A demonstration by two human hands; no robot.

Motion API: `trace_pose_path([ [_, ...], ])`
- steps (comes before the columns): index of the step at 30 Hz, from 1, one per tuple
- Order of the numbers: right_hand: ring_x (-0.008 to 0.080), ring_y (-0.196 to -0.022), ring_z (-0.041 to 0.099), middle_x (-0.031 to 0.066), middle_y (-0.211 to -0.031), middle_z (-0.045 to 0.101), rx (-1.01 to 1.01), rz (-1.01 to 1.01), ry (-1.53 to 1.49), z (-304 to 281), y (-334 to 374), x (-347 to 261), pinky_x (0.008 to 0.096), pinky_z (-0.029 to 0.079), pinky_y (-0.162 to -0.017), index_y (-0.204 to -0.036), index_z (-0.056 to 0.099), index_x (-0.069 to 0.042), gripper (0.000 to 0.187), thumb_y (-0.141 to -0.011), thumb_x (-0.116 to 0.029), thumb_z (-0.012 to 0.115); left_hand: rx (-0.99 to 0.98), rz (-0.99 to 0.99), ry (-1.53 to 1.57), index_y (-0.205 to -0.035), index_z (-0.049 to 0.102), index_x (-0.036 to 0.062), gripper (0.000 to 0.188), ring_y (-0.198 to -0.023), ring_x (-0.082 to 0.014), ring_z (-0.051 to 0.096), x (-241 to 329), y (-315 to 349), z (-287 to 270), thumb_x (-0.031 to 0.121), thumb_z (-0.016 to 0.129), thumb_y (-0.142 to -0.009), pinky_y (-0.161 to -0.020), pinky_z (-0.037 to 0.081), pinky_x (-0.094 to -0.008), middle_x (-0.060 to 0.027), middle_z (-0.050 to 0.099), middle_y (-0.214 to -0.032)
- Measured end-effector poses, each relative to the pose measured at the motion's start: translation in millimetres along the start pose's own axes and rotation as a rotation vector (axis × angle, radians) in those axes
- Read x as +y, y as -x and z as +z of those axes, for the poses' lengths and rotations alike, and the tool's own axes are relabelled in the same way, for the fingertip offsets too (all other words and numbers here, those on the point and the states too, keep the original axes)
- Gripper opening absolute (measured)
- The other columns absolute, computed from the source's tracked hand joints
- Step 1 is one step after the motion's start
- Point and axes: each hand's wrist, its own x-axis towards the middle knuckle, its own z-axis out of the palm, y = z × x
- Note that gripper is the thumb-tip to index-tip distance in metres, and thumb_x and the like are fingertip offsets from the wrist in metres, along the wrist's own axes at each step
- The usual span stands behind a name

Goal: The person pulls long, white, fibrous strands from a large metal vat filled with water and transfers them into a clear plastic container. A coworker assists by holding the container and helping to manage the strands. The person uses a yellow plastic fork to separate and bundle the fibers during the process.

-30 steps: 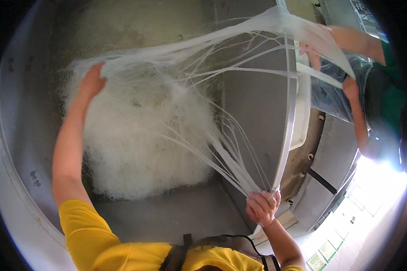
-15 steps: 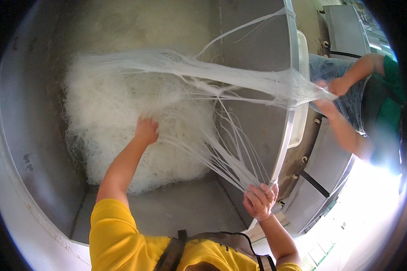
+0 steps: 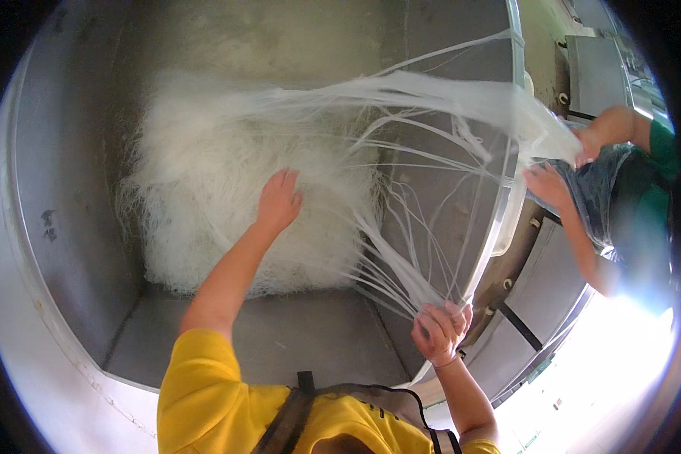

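A large tangled heap of fine, whitish strands (image 3: pixel 227 181) fills much of a deep grey metal bin. Over its right part, my left hand (image 3: pixel 280 200) rests on or just above the heap, fingers stretched and apart from the thumb; I see nothing gripped in it. At the bin's right wall, my right hand (image 3: pixel 440 333) is closed on a bundle of strands (image 3: pixel 412 284) that fans back to the heap. Higher up, a thick white bundle (image 3: pixel 454 94) runs across the rim to a co-worker's hands (image 3: pixel 583 147).
The bin's metal rim (image 3: pixel 499 204) separates me from the co-worker in green, who wears a clear plastic apron. Outside the rim hangs or stands a white tray (image 3: pixel 511 219). Grey metal panels (image 3: pixel 507 333) lie beyond. A few strands cling to the rim.
My left hand has moved right and slightly up across the heap. The co-worker's hands have come apart, one still at the thick bundle. My right hand keeps its hold.
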Motion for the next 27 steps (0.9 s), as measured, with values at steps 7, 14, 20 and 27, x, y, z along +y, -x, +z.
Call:
trace_pose_path([
  [7, 0.0205, -0.107, 0.041, -0.0033, -0.096, 0.057, 0.008, -0.024, -0.003, 3.4, 2.3, -0.3, 0.0436, 0.02, -0.098, -0.079, 0.058, -0.019, 0.022, -0.059, -0.013, 0.065, -0.659, -0.188, 0.519, -0.127, 0.028, -0.0013, 0.063, -0.121, -0.0301, 0.029, 31.2, -3.5, 119.6, 0.041, 0.043, -0.082, -0.099, 0.025, -0.0357, -0.0212, 0.03, -0.13],
  [14, 0.0332, -0.109, 0.037, 0.0147, -0.115, 0.042, 0.109, -0.022, 0.053, 10.0, 17.1, 3.7, 0.0496, 0.029, -0.091, -0.095, 0.048, -0.014, 0.04, -0.06, -0.008, 0.066, -0.443, -0.161, 0.368, -0.11, 0.047, 0.0046, 0.033, -0.104, -0.0318, 0.044, 73.3, 29.3, -21.9, 0.02, 0.046, -0.081, -0.085, 0.038, -0.0379, -0.0195, 0.047, -0.111],
  [20, 0.0394, -0.109, 0.035, 0.0223, -0.12, 0.033, 0.161, 0.099, 0.104, 9.5, 19.4, 2.7, 0.0497, 0.031, -0.088, -0.113, 0.036, -0.01, 0.062, -0.06, -0.01, 0.07, 0.159, -0.143, 0.233, -0.113, 0.045, 0.0016, 0.034, -0.106, -0.0336, 0.043, -31.2, -13.5, -10.0, 0.017, 0.042, -0.083, -0.091, 0.034, -0.039, -0.0205, 0.046, -0.113],
  [27, 0.0379, -0.108, 0.031, 0.0246, -0.121, 0.027, 0.141, 0.378, 0.204, 15.8, 34.7, 2.2, 0.0492, 0.028, -0.087, -0.118, 0.03, -0.01, 0.075, -0.059, -0.025, 0.074, -0.58, -0.465, -0.269, -0.116, 0.046, 0.0079, 0.04, -0.109, -0.0297, 0.043, -163.3, -59.8, -10.6, 0.028, 0.034, -0.083, -0.093, 0.032, -0.0419, -0.0151, 0.046, -0.119],
])
